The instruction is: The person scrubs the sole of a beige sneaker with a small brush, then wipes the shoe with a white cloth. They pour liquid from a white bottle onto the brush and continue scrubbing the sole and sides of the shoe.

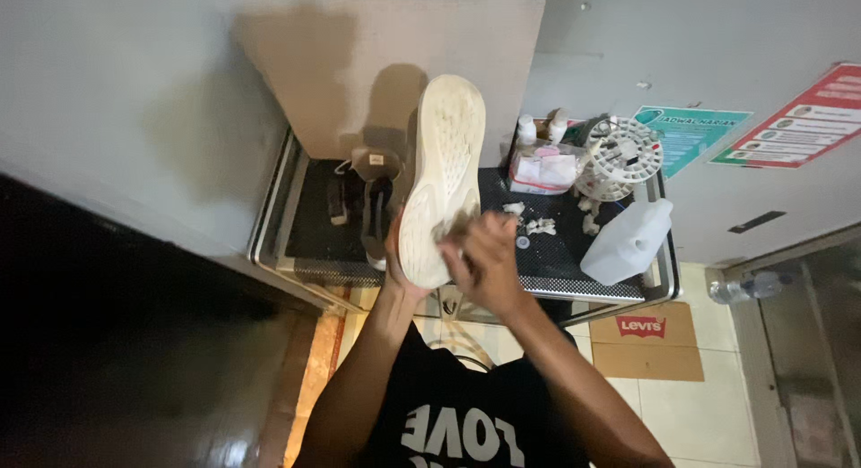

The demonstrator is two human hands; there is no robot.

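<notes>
Centre of frame: a white shoe (443, 172) held sole-up, toe toward the top of the picture, heel low near the hands. Left hand (395, 248) sits behind the heel end, mostly hidden by the shoe — it appears closed around the upper, but the fingers cannot be seen. Right hand (484, 257) is curled shut on a small wad of pale cloth (453, 226), pressed against the sole's lower right edge. The sole looks off-white with grey smudging along its middle and toe; the heel patch near the cloth reads no cleaner, so by my judgement the wiping is at an early or middle stage, most of the sole left to go. Behind, a black mesh shelf (556, 253) carries crumpled used wipes (538, 224) just right of the hand, a white plastic jug (628, 239) lying at right, a white round reel (621, 156), small bottles (538, 127), and a second shoe (375, 195) standing upright at left — untouched, as far as shows.
</notes>
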